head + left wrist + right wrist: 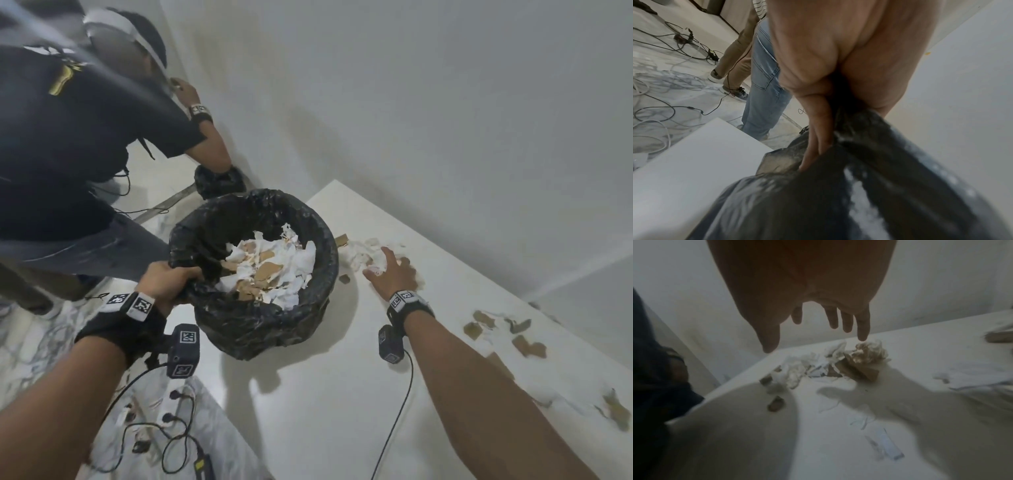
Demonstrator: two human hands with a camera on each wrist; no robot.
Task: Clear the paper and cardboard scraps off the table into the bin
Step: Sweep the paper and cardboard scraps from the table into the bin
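- Gripping the near rim of the bin [260,329], the left hand [169,279] had its fingers curled tight round a bunch of the black liner [869,186], the forearm reaching in from the lower left.
- In the left wrist view the fingers [813,146] were folded over the gathered plastic, with the thumb side pressed against it from the other side.
- The bin stood at the left edge of the white counter [325,411], part of it jutting past that edge, and it held a heap of torn white paper and brown cardboard [270,270].
- The right hand [390,274] was stretched out flat over the counter, palm down, fingers spread and straight, holding nothing.
- Its fingertips [863,334] hung just above a small pile of scraps [363,255], crumpled white paper mixed with brown card, lying just beside the bin's far right side; whether they touched the pile could not be told.
- The right forearm ran diagonally from the lower right corner, well above the counter, casting a shadow of the open hand on the surface.
- More cardboard scraps [527,346] lay scattered along the counter's right side, well apart from the hand.
- Another person [68,137] in dark clothes bent beside the counter on the left.
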